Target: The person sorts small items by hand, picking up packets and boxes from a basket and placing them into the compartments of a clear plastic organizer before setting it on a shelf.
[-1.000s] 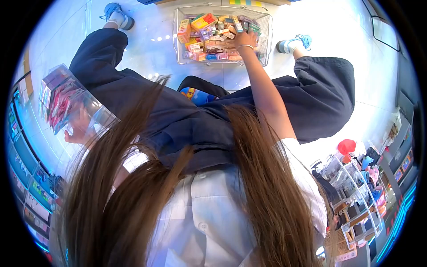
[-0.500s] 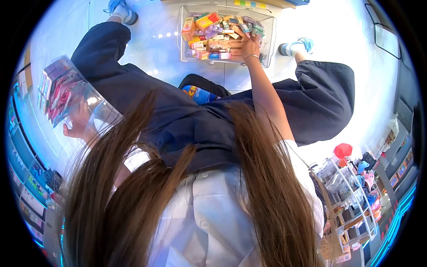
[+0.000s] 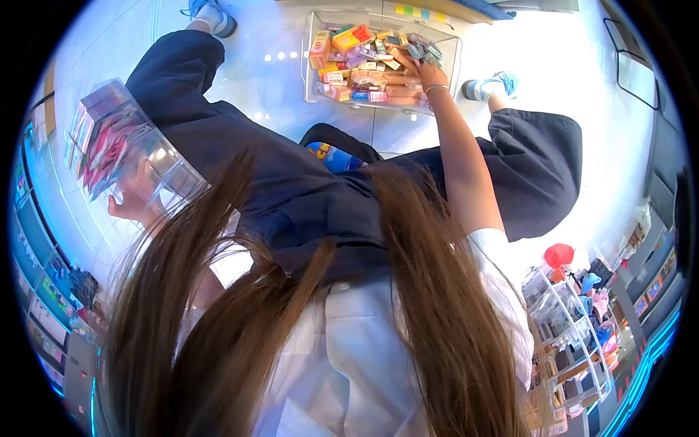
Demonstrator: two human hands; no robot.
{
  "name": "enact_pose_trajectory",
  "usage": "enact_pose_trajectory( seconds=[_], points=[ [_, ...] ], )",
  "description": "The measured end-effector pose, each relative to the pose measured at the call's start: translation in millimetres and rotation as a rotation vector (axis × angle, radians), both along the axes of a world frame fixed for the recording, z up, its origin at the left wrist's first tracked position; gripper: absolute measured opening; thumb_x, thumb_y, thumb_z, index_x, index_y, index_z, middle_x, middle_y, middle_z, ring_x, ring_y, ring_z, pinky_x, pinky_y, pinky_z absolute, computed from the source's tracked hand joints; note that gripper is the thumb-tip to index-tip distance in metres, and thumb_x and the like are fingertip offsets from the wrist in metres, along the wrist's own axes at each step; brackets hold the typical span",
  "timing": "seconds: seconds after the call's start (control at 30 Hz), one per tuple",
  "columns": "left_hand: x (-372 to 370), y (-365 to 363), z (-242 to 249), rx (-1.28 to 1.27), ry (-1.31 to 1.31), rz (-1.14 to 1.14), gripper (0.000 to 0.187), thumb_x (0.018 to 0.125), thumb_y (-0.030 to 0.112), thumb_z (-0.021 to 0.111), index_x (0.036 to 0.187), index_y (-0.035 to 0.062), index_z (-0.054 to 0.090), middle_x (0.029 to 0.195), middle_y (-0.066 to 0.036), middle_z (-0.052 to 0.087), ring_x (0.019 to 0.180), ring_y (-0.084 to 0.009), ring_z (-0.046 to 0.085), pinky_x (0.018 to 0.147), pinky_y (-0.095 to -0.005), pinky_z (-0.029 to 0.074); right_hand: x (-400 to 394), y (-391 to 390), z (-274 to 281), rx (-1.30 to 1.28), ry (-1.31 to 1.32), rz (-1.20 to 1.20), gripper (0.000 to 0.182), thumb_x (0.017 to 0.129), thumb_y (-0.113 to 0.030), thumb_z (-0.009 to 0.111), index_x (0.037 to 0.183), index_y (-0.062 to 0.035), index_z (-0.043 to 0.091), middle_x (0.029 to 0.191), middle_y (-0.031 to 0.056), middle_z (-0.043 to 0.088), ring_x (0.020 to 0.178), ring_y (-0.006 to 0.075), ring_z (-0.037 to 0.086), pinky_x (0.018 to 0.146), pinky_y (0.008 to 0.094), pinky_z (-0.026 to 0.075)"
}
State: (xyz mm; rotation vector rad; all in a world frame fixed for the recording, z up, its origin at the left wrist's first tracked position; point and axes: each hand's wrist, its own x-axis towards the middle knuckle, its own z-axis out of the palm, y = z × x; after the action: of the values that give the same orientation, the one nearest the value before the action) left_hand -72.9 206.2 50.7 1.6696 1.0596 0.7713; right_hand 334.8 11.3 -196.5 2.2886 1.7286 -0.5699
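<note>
My left hand [image 3: 133, 202] grips a clear plastic display box [image 3: 120, 142] from below, at the left; the box holds pink and red packets. My right hand [image 3: 429, 74] reaches down into a wire basket [image 3: 454, 45] on the floor, full of several small colourful boxes [image 3: 357, 73]. Its fingers rest among the boxes at the basket's right side, and I cannot tell whether they grip one. A thin bracelet circles that wrist. My long brown hair [image 3: 429, 291] hangs in front and hides much of my body.
My blue shoes [image 3: 212, 16] [image 3: 494, 85] stand on either side of the basket on the pale glossy floor. A shelf with colourful goods [image 3: 44, 291] runs along the left. A white rack with toys [image 3: 575, 320] stands at the lower right.
My right hand has moved from the middle of the basket towards its right side. The clear box in my left hand has risen slightly.
</note>
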Motion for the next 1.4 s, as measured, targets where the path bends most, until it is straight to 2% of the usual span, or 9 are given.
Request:
enact_pose_trajectory(
  seconds=[0.23, 0.3, 0.37, 0.67, 0.87, 0.9, 1.07, 1.3, 1.4],
  points=[
    [-39, -34, -4, -0.340, -0.645, 0.084, 0.071, 0.070, 0.043, 0.052, 0.125, 0.0003, 0.040, 0.135, -0.035, 0.024, 0.127, -0.0514, 0.017, 0.106, -0.0548, 0.016, 57, 34, 69, -0.194, 0.626, -0.042, 0.017, 0.069, -0.004, 0.071, 0.086, -0.0064, 0.071, 0.077, 0.0088, 0.068, 0.068, 0.0139, 0.063, 0.064, 0.0252, 0.050],
    [-57, -50, -1, -0.417, -0.809, 0.105, 0.071, 0.070, 0.043, 0.052, 0.125, 0.0003, 0.039, 0.135, -0.035, 0.024, 0.127, -0.0514, 0.017, 0.106, -0.0548, 0.016, 63, 40, 101, -0.212, 0.818, 0.010, 0.014, 0.071, -0.005, 0.069, 0.085, -0.0085, 0.071, 0.083, 0.0084, 0.068, 0.073, 0.0153, 0.063, 0.069, 0.0262, 0.050],
    [-79, -73, 2, -0.487, -0.967, 0.114, 0.072, 0.071, 0.044, 0.052, 0.126, 0.0003, 0.039, 0.135, -0.035, 0.024, 0.128, -0.0514, 0.017, 0.106, -0.0547, 0.016, 57, 48, 158, -0.123, 0.574, 0.288, 0.011, 0.074, -0.009, 0.069, 0.085, -0.0078, 0.071, 0.106, 0.0140, 0.062, 0.111, 0.0230, 0.051, 0.093, 0.0331, 0.043],
    [-146, -187, 14, -0.565, -1.484, -0.063, 0.074, 0.071, 0.044, 0.052, 0.129, 0.0004, 0.037, 0.135, -0.035, 0.023, 0.128, -0.0514, 0.016, 0.106, -0.0546, 0.016, 14, 21, 315, 0.075, 1.488, -0.131, 0.007, 0.092, -0.013, 0.047, 0.091, -0.0062, 0.048, 0.116, 0.0194, 0.055, 0.104, 0.0217, 0.056, 0.087, 0.0325, 0.047],
    [-77, -191, 33, -0.766, -1.205, 0.201, 0.035, 0.075, 0.036, 0.048, 0.095, 0.0107, 0.061, 0.113, -0.032, 0.051, 0.112, -0.0609, 0.034, 0.094, -0.0657, 0.029, 14, 16, 296, 0.115, 2.213, -0.649, 0.018, 0.094, -0.011, 0.040, 0.106, 0.0015, 0.045, 0.104, 0.0173, 0.056, 0.099, 0.0213, 0.057, 0.088, 0.0308, 0.050],
    [-66, -188, 27, -0.856, -1.372, 0.096, 0.035, 0.076, 0.035, 0.048, 0.097, 0.0092, 0.059, 0.113, -0.034, 0.050, 0.112, -0.0560, 0.039, 0.095, -0.0617, 0.032, 15, 18, 293, 0.139, 2.360, -0.954, 0.022, 0.094, -0.011, 0.040, 0.109, 0.0048, 0.044, 0.106, 0.0183, 0.055, 0.100, 0.0218, 0.057, 0.090, 0.0305, 0.049],
    [-12, -186, 24, -0.790, -0.897, 0.088, 0.056, 0.081, 0.038, 0.046, 0.121, 0.0002, 0.037, 0.111, -0.031, 0.052, 0.101, -0.0454, 0.055, 0.089, -0.0484, 0.045, -8, 16, 304, -0.031, 2.337, -1.111, 0.029, 0.091, -0.011, 0.049, 0.111, 0.0097, 0.043, 0.107, 0.0177, 0.054, 0.102, 0.0188, 0.054, 0.093, 0.0233, 0.046],
    [38, -180, 7, -0.760, -0.874, -0.007, 0.057, 0.083, 0.027, 0.050, 0.128, -0.0006, 0.029, 0.115, -0.026, 0.052, 0.097, -0.0394, 0.059, 0.081, -0.0433, 0.052, -19, 12, 311, -0.186, 2.536, -0.782, 0.017, 0.090, -0.009, 0.050, 0.105, -0.0004, 0.054, 0.107, 0.0122, 0.056, 0.099, 0.0166, 0.055, 0.089, 0.0237, 0.048],
    [50, -174, 2, -0.752, -0.850, -0.005, 0.053, 0.083, 0.023, 0.050, 0.127, 0.0009, 0.030, 0.116, -0.023, 0.052, 0.096, -0.0368, 0.060, 0.080, -0.0426, 0.052, -47, 14, 342, 0.071, 2.186, -0.773, 0.017, 0.090, -0.011, 0.052, 0.105, -0.0050, 0.054, 0.107, 0.0088, 0.058, 0.095, 0.0155, 0.057, 0.082, 0.0229, 0.051]
  ],
)
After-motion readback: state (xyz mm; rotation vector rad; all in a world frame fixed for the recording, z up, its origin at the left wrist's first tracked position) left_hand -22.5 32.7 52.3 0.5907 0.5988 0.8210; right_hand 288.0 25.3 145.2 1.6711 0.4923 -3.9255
